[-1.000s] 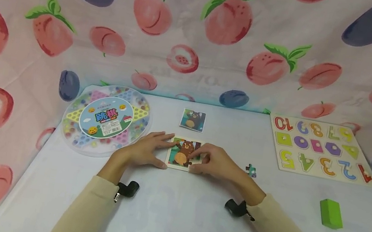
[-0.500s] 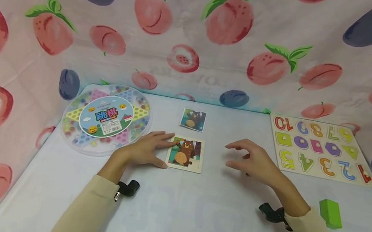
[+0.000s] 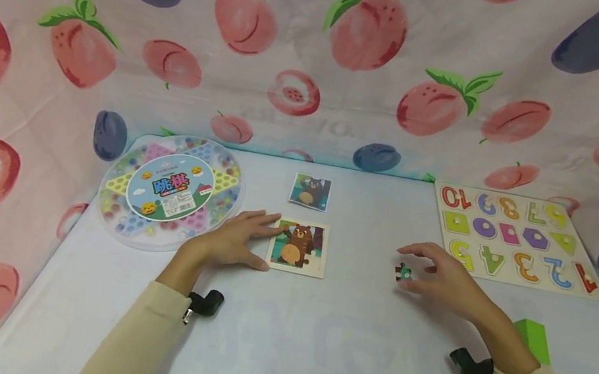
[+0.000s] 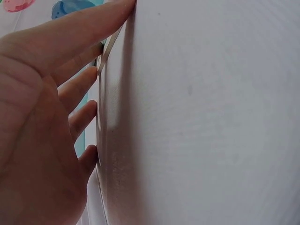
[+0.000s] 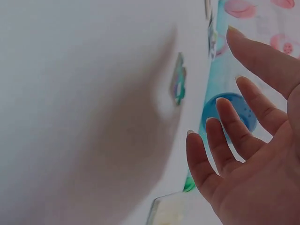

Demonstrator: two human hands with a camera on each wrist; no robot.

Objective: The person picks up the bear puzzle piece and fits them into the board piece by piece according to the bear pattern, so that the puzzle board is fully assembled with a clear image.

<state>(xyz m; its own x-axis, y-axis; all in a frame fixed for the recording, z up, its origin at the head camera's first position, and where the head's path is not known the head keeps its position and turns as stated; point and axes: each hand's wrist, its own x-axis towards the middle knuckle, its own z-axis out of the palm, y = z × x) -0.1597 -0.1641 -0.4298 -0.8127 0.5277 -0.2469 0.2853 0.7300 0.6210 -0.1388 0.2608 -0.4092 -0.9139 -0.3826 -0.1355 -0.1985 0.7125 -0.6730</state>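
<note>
In the head view a square bear jigsaw puzzle [image 3: 296, 246] lies mid-table, with a pale gap at its lower right. My left hand [image 3: 233, 239] rests along the puzzle's left edge, fingers spread and thumb at the near corner. The left wrist view shows those fingers extended low at the tabletop. A small green and dark jigsaw piece [image 3: 402, 272] lies right of the puzzle. Over it hovers my right hand [image 3: 443, 276], thumb and index finger apart on either side. In the right wrist view the jigsaw piece [image 5: 179, 82] is on the table, separate from the spread fingers.
Behind the puzzle lies a bear picture card [image 3: 310, 191]. A round Chinese checkers set [image 3: 172, 191] sits at the left. A number and shape board [image 3: 513, 235] lies back right. The green block [image 3: 533, 336] is partly behind my right forearm.
My right hand has left the puzzle and moved right to the loose jigsaw piece, its fingers spreading. The left hand has stayed in place at the puzzle's edge.
</note>
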